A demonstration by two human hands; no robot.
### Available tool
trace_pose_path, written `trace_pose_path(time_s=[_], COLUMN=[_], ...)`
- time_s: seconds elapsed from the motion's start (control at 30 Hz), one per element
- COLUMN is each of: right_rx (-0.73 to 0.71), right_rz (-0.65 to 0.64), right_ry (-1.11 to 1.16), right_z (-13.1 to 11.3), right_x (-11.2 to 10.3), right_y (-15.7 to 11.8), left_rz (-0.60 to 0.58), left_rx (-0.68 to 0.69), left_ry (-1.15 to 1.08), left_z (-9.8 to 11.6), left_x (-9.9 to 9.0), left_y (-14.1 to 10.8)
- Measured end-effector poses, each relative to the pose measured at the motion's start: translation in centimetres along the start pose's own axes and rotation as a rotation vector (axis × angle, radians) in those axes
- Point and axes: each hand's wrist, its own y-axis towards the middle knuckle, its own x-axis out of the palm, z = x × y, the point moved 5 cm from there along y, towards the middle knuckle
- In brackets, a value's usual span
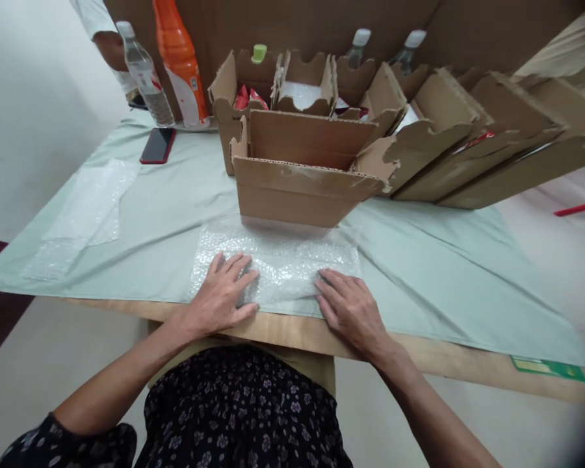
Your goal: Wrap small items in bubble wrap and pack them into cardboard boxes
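A sheet of clear bubble wrap (283,266) lies flat near the table's front edge. My left hand (224,292) rests on its left part, fingers spread and palm down. On its right end lies my right hand (348,302), palm down with the fingers stretched out and slightly bent. Neither hand grips anything. Just behind the sheet stands an open-topped cardboard box (292,188), apart from both hands.
Behind, a row of cardboard boxes (419,149) holds wrapped items. More bubble wrap (85,208) lies at the left, near a phone (158,145), a clear bottle (149,78) and an orange bottle (182,65). A tall cardboard panel (283,23) stands at the back; a person's arm (111,51) shows beyond.
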Motion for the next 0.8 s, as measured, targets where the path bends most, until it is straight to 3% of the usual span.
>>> trace_pose_path(time_s=[0.13, 0.3, 0.57, 0.67, 0.8], right_rx=[-0.073, -0.058, 0.020, 0.035, 0.039], right_rz=[0.014, -0.032, 0.186, 0.189, 0.121], right_ry=[-0.052, -0.091, 0.036, 0.103, 0.185], right_z=[-0.7, -0.3, 0.6, 0.5, 0.8], right_x=[-0.1, -0.7, -3.5, -4.4, -5.4], right_y=[0.8, 0.4, 1.6, 2.2, 1.7], left_rz=[0.002, 0.061, 0.158, 0.231, 0.239], left_rx=[0.033, -0.004, 0.019, -0.008, -0.028], left_ry=[0.011, 0.016, -0.086, -0.017, -0.007], left_z=[1.6, 1.3, 2.5, 2.0, -0.5], left_x=[0.1, 0.0, -1.0, -1.8, -2.5], left_y=[1.1, 0.8, 0.4, 0.3, -0.8])
